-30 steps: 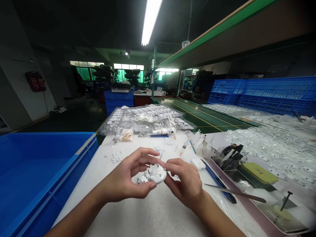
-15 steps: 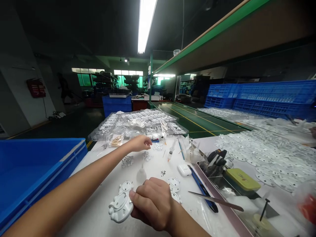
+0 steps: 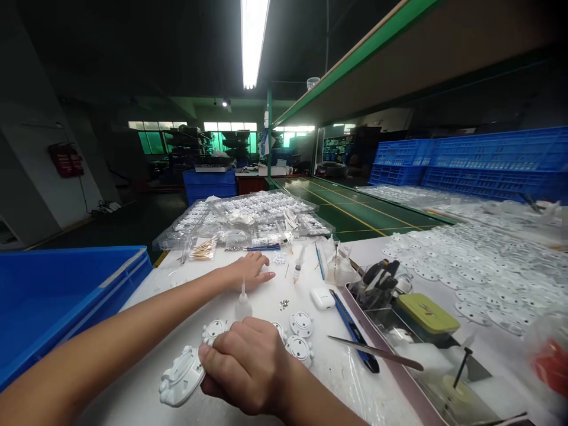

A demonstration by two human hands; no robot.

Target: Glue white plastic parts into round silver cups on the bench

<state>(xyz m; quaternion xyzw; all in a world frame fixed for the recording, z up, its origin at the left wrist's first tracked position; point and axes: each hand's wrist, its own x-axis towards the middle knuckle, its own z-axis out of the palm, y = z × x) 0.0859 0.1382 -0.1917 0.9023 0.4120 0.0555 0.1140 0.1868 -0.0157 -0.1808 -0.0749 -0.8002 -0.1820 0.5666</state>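
My right hand [image 3: 246, 367] is closed round the edge of a white round plastic part [image 3: 181, 376] and holds it low over the white table near the front edge. My left hand [image 3: 249, 272] reaches across to the middle of the table and lies flat, fingers stretched, over a heap of small white pieces. A small glue bottle with a thin nozzle [image 3: 242, 303] stands between the two hands. Three more white round parts [image 3: 300, 324] lie just right of my right hand.
A blue crate [image 3: 66, 296] fills the left side. Clear trays of white parts [image 3: 248, 219] sit at the back. To the right lie a white earbud case [image 3: 322, 298], a blue knife [image 3: 352, 329], tweezers [image 3: 377, 352] and a tray of tools [image 3: 426, 331]. Many white discs [image 3: 479, 266] cover the right bench.
My left hand let go of the white part, reached forward and came down flat on the small pieces. My right hand carried the part down and to the left.
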